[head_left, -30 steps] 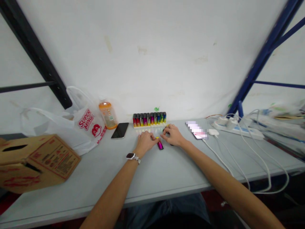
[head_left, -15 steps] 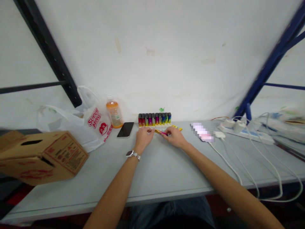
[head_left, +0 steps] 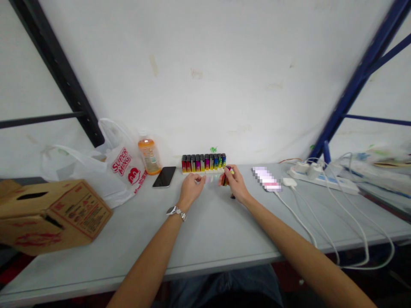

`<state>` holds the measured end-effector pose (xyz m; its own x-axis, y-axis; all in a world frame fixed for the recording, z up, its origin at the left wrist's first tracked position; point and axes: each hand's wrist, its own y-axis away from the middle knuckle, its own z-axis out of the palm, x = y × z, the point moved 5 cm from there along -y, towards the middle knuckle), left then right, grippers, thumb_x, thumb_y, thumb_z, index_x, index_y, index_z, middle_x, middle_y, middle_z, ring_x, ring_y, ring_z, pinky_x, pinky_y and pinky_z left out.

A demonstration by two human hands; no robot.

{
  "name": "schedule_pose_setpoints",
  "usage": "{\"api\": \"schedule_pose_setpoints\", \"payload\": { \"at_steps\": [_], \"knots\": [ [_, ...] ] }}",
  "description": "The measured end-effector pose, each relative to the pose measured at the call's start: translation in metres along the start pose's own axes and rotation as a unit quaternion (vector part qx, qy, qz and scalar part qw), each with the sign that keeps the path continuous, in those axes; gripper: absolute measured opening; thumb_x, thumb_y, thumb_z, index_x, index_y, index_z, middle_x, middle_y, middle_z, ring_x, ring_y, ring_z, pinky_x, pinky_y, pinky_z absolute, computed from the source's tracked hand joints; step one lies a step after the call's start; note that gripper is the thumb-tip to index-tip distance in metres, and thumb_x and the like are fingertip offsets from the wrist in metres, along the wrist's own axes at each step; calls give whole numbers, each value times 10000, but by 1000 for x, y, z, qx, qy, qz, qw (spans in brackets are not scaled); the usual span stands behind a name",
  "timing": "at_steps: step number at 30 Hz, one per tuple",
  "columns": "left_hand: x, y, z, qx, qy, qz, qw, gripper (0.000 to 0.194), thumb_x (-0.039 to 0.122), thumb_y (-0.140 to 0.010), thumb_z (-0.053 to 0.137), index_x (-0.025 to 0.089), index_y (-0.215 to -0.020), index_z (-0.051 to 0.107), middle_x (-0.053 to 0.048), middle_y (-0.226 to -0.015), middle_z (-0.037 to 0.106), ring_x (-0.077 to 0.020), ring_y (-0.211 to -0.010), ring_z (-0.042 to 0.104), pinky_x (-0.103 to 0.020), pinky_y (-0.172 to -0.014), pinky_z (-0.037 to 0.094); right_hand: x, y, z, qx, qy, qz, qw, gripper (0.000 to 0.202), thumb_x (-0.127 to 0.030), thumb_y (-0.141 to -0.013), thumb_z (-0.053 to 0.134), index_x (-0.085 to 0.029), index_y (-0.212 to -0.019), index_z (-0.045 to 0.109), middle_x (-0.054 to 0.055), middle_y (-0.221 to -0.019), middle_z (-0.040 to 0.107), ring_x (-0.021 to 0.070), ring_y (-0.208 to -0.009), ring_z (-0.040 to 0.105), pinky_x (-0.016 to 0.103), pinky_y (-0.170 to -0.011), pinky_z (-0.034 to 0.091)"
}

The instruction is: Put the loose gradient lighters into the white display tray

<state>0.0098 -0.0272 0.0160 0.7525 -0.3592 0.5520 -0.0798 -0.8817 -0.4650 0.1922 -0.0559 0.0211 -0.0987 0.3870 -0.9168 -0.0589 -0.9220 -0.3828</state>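
Observation:
Several colourful lighters [head_left: 202, 163] with black tops stand upright in rows in a low white tray [head_left: 210, 172] against the wall. Just in front of its left part is my left hand [head_left: 192, 187], thumb and fingertips pinched at the edge of a faint piece of clear film [head_left: 210, 179]. My right hand [head_left: 236, 185] is closed around a shiny lighter [head_left: 225, 176], magenta and yellow, blurred by motion and partly covered by fingers. A small dark tip [head_left: 233, 196] shows under that hand; whether it belongs to the same lighter I cannot tell.
To the left are a black phone [head_left: 165, 177], an orange drink bottle [head_left: 149, 156], a white plastic bag [head_left: 109, 179] and a cardboard box [head_left: 58, 214]. On the right lie another phone [head_left: 266, 179], a white charger [head_left: 289, 182], a power strip [head_left: 327, 182] and trailing cables.
The lighter, earlier stretched between both hands, is now in my right hand alone, turned more upright. A clear film shows between the hands. The view has shifted slightly.

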Motion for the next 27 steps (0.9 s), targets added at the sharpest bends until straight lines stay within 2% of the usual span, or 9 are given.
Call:
{"api": "schedule_pose_setpoints", "payload": {
  "at_steps": [2,4,7,9,12,17,22,27],
  "knots": [
    [1,1,2,-10,6,-3,1000,373,442,-902,517,176,-717,701,-44,-774,640,-169,-718,575,-290,-723,427,5,5,8,-18,-4,41,999,413,-648,-834,547,-268,-982,480,-104,-528,409,104,-417,386,222,-436,351],
    [1,1,4,-16,10,-6,1000,376,452,-897,521,177,-713,699,-42,-772,637,-167,-715,573,-286,-718,425,10,8,11,-21,28,58,998,413,-658,-837,529,-246,-856,510,-101,-496,320,97,-402,300,225,-408,271],
    [0,1,6,-21,15,-5,1000,372,449,-896,523,178,-713,701,-42,-779,633,-163,-714,568,-281,-718,422,14,8,8,5,111,31,993,483,-644,-837,516,-228,-608,431,-57,-488,343,105,-451,321,256,-445,258],
    [0,1,8,-24,15,-5,1000,368,440,-899,523,176,-717,702,-43,-786,630,-160,-715,564,-279,-723,419,16,7,5,38,158,7,987,484,-593,-846,505,-231,-550,378,-41,-494,362,114,-488,341,266,-478,262],
    [1,2,9,-31,11,-6,999,367,434,-902,525,166,-721,700,-44,-783,622,-156,-712,557,-277,-723,412,16,7,3,65,190,-20,979,436,-518,-856,486,-226,-551,380,-40,-511,373,118,-521,344,269,-516,266],
    [3,2,10,-41,12,1,999,361,421,-905,528,169,-708,695,-38,-755,617,-156,-702,551,-280,-722,405,21,11,9,11,154,-26,988,454,-582,-875,492,-220,-618,400,-52,-530,373,113,-523,338,264,-526,261],
    [2,2,11,-41,12,3,999,349,412,-903,535,170,-705,689,-35,-758,615,-156,-698,552,-287,-728,407,25,12,6,5,148,-26,989,481,-614,-865,519,-219,-621,395,-52,-528,377,110,-518,328,266,-519,244],
    [2,3,12,-39,12,9,999,349,409,-904,533,172,-702,690,-38,-762,620,-156,-699,557,-283,-712,411,23,9,5,27,184,-19,982,435,-520,-877,493,-221,-580,386,-47,-523,374,116,-529,338,268,-526,250]
  ]
}}
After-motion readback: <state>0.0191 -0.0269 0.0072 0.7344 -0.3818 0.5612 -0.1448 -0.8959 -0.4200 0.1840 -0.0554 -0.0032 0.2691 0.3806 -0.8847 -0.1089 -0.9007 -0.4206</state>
